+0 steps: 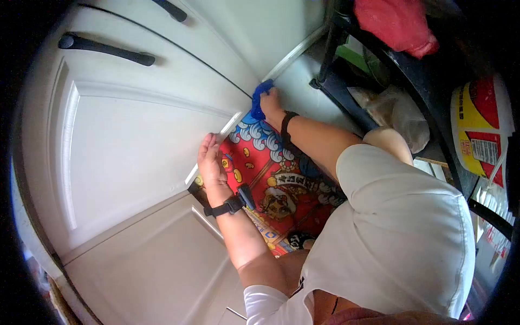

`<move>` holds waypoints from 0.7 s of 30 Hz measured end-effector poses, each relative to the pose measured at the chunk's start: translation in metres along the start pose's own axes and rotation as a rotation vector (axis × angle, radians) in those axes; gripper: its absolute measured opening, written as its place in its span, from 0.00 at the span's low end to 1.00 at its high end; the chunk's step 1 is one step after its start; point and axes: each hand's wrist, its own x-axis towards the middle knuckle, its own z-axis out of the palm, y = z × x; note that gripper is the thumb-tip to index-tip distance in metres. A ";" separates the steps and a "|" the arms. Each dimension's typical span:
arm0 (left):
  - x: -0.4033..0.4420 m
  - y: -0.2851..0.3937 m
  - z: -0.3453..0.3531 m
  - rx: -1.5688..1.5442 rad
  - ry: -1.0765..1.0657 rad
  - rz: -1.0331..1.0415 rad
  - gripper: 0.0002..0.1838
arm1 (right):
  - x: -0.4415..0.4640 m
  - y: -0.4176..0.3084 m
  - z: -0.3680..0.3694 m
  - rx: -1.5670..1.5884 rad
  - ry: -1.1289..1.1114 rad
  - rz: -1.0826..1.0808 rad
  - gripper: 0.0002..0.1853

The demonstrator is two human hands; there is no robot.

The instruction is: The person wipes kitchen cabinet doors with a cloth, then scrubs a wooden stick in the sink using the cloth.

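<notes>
My right hand (270,104) is closed on a bunched blue cloth (257,106). It presses the cloth low in the corner, by the bottom end of a white cabinet door (141,141). My left hand (211,158) rests against the lower edge of that door, fingers fairly straight and holding nothing. Black straps circle both wrists, and the left one carries a small dark device (246,196). Under my hands lies a colourful patterned mat (254,162), red with blue and white waves.
Black handles (105,50) stick out from the white doors. On the right stands a black-framed rack (417,81) with a red cloth (395,24) on top and a plastic bag (403,116) inside. A yellow-and-red labelled bucket (479,127) is beside it.
</notes>
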 end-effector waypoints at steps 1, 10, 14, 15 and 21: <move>0.002 -0.001 -0.002 0.004 -0.003 0.002 0.26 | 0.002 0.001 0.001 0.047 -0.121 0.076 0.14; 0.009 -0.008 -0.003 -0.015 0.005 -0.019 0.25 | -0.016 -0.027 -0.013 -0.278 -0.061 -0.124 0.15; 0.009 -0.001 0.003 -0.005 0.023 -0.006 0.26 | 0.020 0.018 -0.011 -0.214 -0.173 -0.078 0.13; 0.003 -0.003 0.003 0.028 0.045 -0.012 0.26 | 0.020 0.022 -0.009 -0.217 -0.176 -0.060 0.13; 0.005 -0.017 0.002 0.040 0.076 -0.057 0.26 | 0.008 0.035 0.009 -0.177 -0.091 0.124 0.15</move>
